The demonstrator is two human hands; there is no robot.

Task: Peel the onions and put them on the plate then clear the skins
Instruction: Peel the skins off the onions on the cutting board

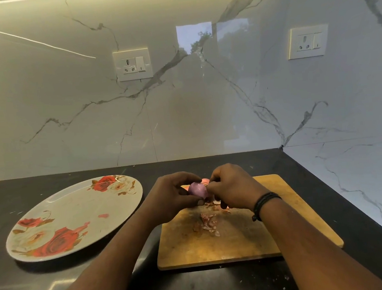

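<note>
Gripping 1 purple onion (197, 189) mid-frame above the cutting board (240, 240), the left hand (173, 196) curls around it while right hand (232, 188) fingers pinch its skin; peeled skins (207, 224) lie below, plate (75, 201) at left.

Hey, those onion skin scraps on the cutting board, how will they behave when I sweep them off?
The onion skin scraps look thin and papery, so probably very light and apt to scatter. Some bits already lie on the counter, so strays seem likely. The cutting board looks worn, so they may cling.

No readable text, label, brand or number shows anywhere, not even on the wall sockets (132, 64)
</note>
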